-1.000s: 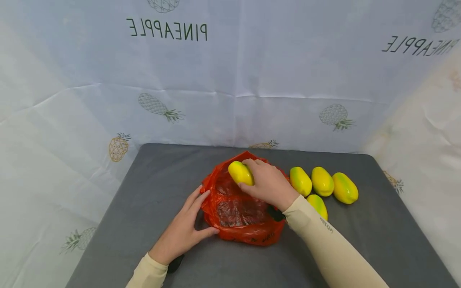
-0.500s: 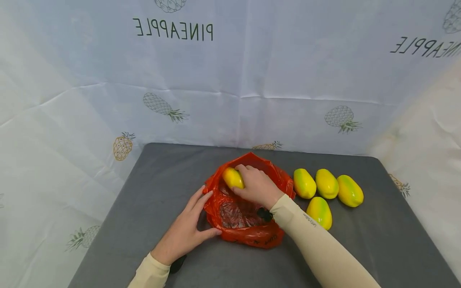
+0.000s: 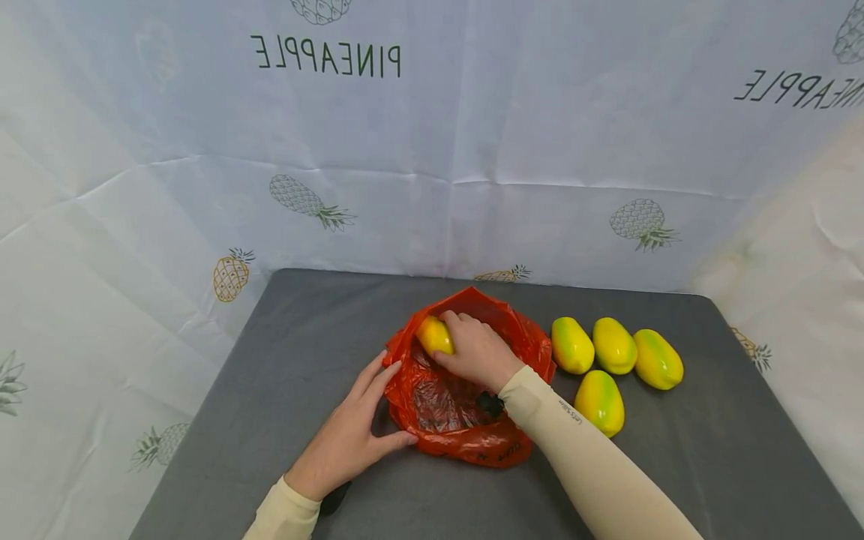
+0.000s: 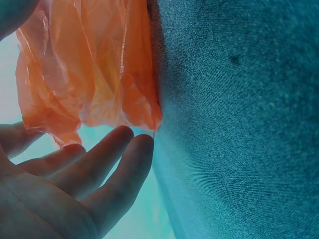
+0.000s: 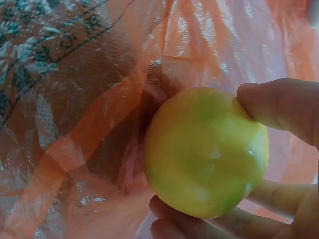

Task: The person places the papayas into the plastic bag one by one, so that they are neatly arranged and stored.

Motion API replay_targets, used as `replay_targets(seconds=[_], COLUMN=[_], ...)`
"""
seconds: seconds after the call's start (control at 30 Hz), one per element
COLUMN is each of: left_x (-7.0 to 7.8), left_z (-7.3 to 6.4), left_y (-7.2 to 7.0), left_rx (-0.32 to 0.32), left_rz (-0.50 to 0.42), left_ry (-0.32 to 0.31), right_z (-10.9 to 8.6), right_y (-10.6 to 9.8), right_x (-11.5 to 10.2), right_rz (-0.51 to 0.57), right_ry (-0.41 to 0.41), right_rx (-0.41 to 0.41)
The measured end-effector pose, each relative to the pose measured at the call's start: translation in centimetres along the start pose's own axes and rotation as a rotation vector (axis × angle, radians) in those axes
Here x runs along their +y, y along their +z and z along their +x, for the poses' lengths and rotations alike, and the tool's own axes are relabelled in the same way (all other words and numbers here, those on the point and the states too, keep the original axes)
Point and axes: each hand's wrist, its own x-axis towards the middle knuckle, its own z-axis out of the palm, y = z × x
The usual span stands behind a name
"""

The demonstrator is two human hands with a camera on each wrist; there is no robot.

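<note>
A red plastic bag stands with its mouth spread wide on the grey table. Inside it, near the left wall, my right hand grips a yellow-green mango. The right wrist view has the thumb on one side of this mango and the fingers on the other, with the bag's film behind. On the bag's left side, my left hand lies with fingers and thumb spread along the rim. In the left wrist view its extended fingers reach the lower edge of the bag.
Several more mangoes lie right of the bag: three in a row, the middle one among them, and one closer mango beside my right forearm. The grey table ends at a pale curtain printed with pineapples.
My right hand has lowered the mango into the bag, moving left and down. The left hand keeps its place at the rim. The view has shifted slightly.
</note>
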Motion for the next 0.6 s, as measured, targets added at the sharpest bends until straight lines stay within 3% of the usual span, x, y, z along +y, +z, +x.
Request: replay_targets(seconds=[0.6], left_x=[-0.06], left_z=[-0.07], left_y=[-0.05], left_rx=[-0.001], left_rz=[0.000], left_ry=[-0.005], right_z=[0.42], right_y=[0.35], right_x=[0.20], right_rz=[-0.010], right_ry=[0.046], right_rx=[-0.046])
